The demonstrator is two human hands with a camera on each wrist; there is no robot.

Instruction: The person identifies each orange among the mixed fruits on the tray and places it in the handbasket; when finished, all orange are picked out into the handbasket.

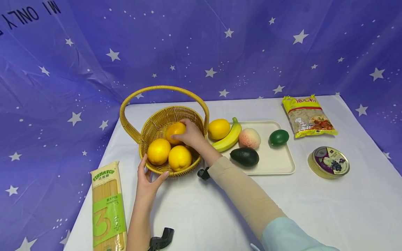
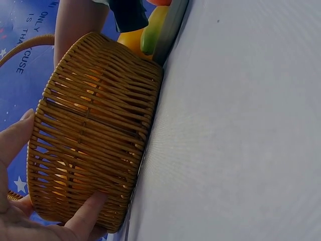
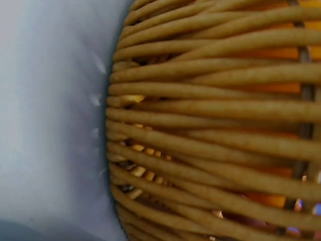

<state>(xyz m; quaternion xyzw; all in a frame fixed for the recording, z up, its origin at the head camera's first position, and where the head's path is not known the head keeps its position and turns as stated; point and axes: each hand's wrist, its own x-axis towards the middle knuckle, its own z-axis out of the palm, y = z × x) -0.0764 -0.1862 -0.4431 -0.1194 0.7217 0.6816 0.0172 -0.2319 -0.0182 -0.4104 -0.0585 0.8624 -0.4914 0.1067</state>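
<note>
Inside the wicker basket [image 1: 171, 113] with its tall hoop handle, my right hand [image 1: 190, 134] holds an orange [image 1: 175, 131] between thumb and fingers. Two yellow-orange round fruits, one at left [image 1: 158, 151] and one at right [image 1: 180, 158], lie in front of it in the basket. My left hand [image 1: 149, 179] holds the basket's front-left side, thumb and fingers spread around its wall. From the left wrist, that hand [image 2: 30, 211] touches the woven side [image 2: 95, 130] and rim. The right wrist view shows only close weave [image 3: 215, 110], with orange colour behind; the right hand is hidden there.
Right of the basket, a cream tray [image 1: 273, 162] bears a yellow fruit [image 1: 219, 129], banana [image 1: 229, 140], peach [image 1: 250, 138], avocado [image 1: 245, 157] and green fruit [image 1: 278, 138]. Farther right are a pasta bag [image 1: 309, 116] and round tin [image 1: 329, 162]. A spaghetti pack [image 1: 109, 209] lies at left.
</note>
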